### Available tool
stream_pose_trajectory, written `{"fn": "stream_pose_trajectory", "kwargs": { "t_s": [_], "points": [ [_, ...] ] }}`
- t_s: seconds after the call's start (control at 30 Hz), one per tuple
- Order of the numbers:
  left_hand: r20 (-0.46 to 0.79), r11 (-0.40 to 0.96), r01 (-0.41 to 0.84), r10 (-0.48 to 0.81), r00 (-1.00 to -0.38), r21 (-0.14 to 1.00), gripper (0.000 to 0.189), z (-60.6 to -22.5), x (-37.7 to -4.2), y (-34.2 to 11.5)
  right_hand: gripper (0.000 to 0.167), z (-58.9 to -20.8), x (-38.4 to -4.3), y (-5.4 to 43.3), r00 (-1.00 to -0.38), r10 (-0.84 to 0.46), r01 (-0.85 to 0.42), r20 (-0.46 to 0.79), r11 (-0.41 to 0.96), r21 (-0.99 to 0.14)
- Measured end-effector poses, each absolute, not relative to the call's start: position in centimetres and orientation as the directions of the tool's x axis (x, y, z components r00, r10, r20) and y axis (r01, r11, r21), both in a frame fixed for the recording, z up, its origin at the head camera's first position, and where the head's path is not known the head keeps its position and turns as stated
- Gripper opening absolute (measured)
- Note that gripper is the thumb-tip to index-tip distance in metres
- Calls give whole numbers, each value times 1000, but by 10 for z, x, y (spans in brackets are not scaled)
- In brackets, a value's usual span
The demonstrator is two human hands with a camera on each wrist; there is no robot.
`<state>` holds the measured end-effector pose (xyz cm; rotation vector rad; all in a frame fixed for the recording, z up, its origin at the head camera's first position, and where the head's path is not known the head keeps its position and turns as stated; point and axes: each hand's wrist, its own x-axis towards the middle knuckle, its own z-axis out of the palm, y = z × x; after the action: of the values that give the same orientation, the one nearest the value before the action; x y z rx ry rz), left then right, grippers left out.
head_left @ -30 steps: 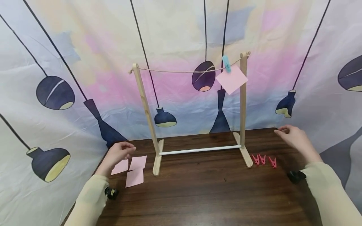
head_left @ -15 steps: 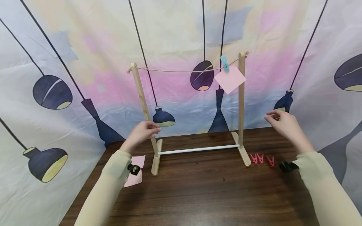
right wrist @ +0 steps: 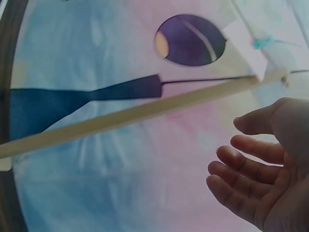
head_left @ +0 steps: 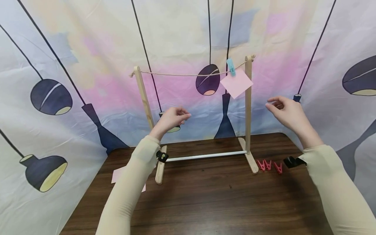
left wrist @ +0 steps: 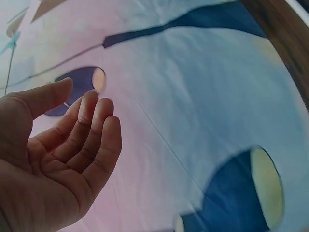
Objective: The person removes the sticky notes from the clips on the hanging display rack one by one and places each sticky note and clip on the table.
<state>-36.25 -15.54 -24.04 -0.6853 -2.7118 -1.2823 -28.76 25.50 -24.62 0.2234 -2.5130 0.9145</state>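
Observation:
A pink paper square point(head_left: 237, 84) hangs by a blue clothespin point(head_left: 230, 67) near the right end of a string point(head_left: 188, 75) tied across a wooden frame point(head_left: 248, 107). My left hand point(head_left: 172, 120) is raised in front of the frame's left part, below the string. Its palm is bare in the left wrist view, the fingers loosely bent. My right hand point(head_left: 286, 112) hovers to the right of the right post, apart from it. In the right wrist view its fingers point(right wrist: 241, 159) are loosely bent with nothing in them.
Several red clothespins point(head_left: 268, 165) lie on the dark wooden table point(head_left: 205, 202), right of the frame's foot. Pink paper point(head_left: 117, 174) lies at the left, mostly hidden by my left sleeve. A white rod point(head_left: 205, 156) joins the frame's feet. Behind hangs a lamp-patterned cloth point(head_left: 176, 32).
My left hand has moved up and right, away from above the pink papers to in front of the frame. My right hand has risen and shifted left toward the right post.

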Motion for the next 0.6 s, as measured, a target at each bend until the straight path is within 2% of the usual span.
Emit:
{"fn": "stream_pose_trajectory", "kwargs": {
  "t_s": [0.33, 0.43, 0.6],
  "points": [
    [398, 527, 555, 389, -831, 644, 27, -217, -362, -94, 48, -211, -283, 231, -818, 6, -380, 575, 744, -549],
    [406, 499, 560, 389, -827, 662, 28, -212, -361, -76, 47, -204, -281, 228, -803, 18, -393, 596, 736, -552],
    [408, 389, 530, 356, -841, 754, 31, -208, -366, -51, 47, -195, -281, 224, -779, 22, -417, 627, 727, -545]
  ]
}}
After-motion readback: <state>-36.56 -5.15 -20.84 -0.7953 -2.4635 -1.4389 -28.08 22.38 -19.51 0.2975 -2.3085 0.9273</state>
